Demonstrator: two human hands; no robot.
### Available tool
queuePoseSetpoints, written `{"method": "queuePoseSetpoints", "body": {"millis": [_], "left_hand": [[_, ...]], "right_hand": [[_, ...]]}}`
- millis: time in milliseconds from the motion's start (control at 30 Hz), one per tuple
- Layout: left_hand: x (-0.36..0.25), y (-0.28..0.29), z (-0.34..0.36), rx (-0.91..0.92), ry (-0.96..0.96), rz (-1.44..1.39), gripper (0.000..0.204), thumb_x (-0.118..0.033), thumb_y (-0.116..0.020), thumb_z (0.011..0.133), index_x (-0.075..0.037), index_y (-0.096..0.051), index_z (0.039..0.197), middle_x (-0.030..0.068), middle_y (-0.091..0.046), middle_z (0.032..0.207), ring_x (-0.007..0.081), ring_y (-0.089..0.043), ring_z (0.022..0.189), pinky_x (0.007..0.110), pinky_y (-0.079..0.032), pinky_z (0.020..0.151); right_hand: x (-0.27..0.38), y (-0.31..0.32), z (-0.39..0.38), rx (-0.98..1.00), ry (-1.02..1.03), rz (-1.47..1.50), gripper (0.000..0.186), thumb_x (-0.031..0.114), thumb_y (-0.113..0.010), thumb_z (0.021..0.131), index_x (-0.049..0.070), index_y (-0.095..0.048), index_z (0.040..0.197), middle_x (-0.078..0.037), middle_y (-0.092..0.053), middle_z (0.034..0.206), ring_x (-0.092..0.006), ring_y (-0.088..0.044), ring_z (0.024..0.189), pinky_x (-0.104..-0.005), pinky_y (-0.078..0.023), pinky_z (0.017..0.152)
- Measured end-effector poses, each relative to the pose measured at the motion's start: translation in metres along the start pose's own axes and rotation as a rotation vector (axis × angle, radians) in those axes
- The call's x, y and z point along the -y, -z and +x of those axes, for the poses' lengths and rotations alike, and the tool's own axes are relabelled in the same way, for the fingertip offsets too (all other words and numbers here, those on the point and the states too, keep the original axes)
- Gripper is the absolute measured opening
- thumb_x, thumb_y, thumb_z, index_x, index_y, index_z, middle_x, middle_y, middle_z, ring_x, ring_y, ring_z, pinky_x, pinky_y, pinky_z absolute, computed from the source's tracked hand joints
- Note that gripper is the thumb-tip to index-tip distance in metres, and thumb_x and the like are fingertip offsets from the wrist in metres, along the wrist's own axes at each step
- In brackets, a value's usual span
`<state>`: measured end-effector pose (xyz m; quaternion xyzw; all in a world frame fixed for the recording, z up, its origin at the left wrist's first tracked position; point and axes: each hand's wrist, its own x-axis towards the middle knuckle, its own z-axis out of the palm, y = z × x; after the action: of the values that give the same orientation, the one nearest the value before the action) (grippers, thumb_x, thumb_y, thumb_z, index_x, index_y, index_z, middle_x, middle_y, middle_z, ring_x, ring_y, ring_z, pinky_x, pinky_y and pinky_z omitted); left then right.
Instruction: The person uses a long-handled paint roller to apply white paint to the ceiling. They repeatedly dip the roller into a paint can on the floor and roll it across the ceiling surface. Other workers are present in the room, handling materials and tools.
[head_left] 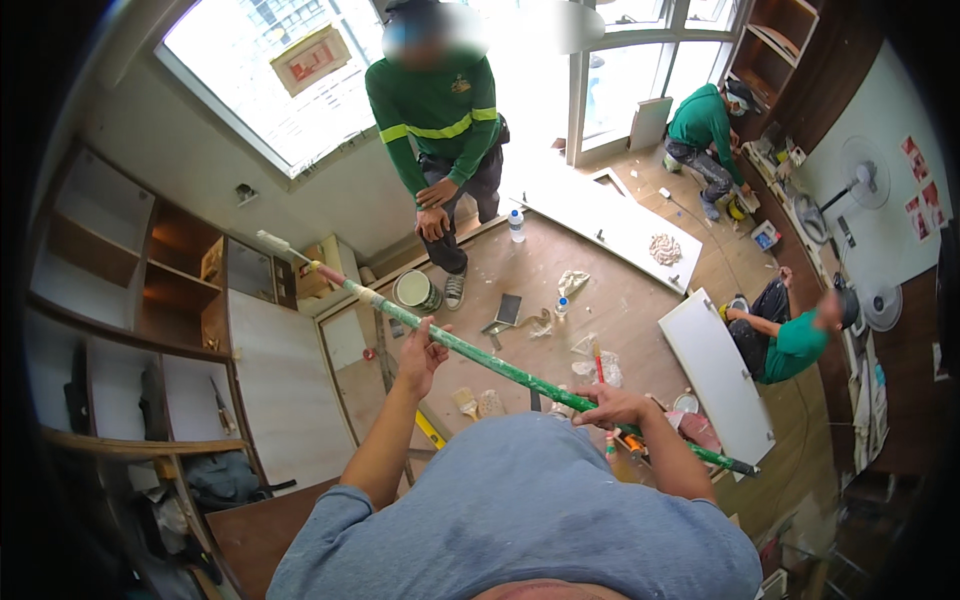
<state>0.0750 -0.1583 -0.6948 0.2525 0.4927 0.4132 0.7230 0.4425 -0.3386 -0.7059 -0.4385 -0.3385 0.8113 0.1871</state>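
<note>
A long green extension pole [500, 370] crosses in front of me, slanting from far left to near right. At its far left end sits a pale paint roller [275, 243], close to the wall cabinets. My left hand [420, 358] is on the pole's middle, thumb and fingers loosely around it. Farther down, my right hand [618, 407] grips the pole near its lower end. The dark tip of the pole reaches past my right forearm, over the edge of a white panel [715, 375]. A wide paintbrush [464, 402] lies below the pole, between my hands.
A person in a green long-sleeved top [440, 110] stands opposite, beside a paint bucket [416, 290]. Two other people work at right. A water bottle [516, 226], a dark flat block [508, 309] and rags lie on the brown board. Open shelves [180, 280] line the left.
</note>
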Motion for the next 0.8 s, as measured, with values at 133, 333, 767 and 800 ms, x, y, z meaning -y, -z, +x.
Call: {"method": "queuePoseSetpoints", "body": {"millis": [133, 333, 767, 800], "left_hand": [[-0.008, -0.024, -0.008, 0.033, -0.103, 0.140, 0.035, -0.038, -0.061, 0.104, -0.006, -0.061, 0.118, 0.0117, -0.073, 0.104, 0.0112, -0.060, 0.071, 0.027, -0.052, 0.067], [-0.012, -0.075, -0.034, 0.031, -0.190, 0.187, 0.034, -0.033, -0.062, 0.104, -0.002, -0.063, 0.117, 0.0137, -0.075, 0.102, 0.0118, -0.061, 0.066, 0.027, -0.052, 0.064], [-0.018, -0.151, -0.072, 0.172, -0.315, 0.343, 0.035, -0.034, -0.057, 0.107, -0.001, -0.062, 0.119, 0.0138, -0.074, 0.106, 0.0122, -0.061, 0.073, 0.028, -0.053, 0.070], [-0.017, -0.153, -0.073, 0.174, -0.322, 0.347, 0.035, -0.034, -0.059, 0.106, 0.000, -0.062, 0.118, 0.0141, -0.073, 0.106, 0.0126, -0.061, 0.074, 0.028, -0.053, 0.070]], "right_hand": [[-0.001, 0.013, -0.027, 0.004, 0.023, 0.023, 0.063, 0.015, -0.084, 0.084, 0.009, -0.056, 0.141, 0.005, -0.052, 0.072, -0.0065, -0.047, 0.051, -0.0244, -0.035, 0.044], [-0.026, 0.034, -0.036, 0.025, 0.079, -0.039, 0.055, 0.017, -0.085, 0.084, 0.011, -0.064, 0.135, 0.005, -0.056, 0.074, -0.0058, -0.050, 0.056, -0.0227, -0.040, 0.050], [-0.043, 0.056, -0.052, -0.007, 0.118, -0.185, 0.052, 0.020, -0.085, 0.083, 0.014, -0.068, 0.133, 0.005, -0.056, 0.073, -0.0069, -0.051, 0.066, -0.0256, -0.041, 0.060], [-0.044, 0.057, -0.054, -0.010, 0.128, -0.187, 0.050, 0.020, -0.085, 0.083, 0.013, -0.070, 0.130, 0.005, -0.057, 0.075, -0.0066, -0.051, 0.065, -0.0252, -0.042, 0.059]]}}
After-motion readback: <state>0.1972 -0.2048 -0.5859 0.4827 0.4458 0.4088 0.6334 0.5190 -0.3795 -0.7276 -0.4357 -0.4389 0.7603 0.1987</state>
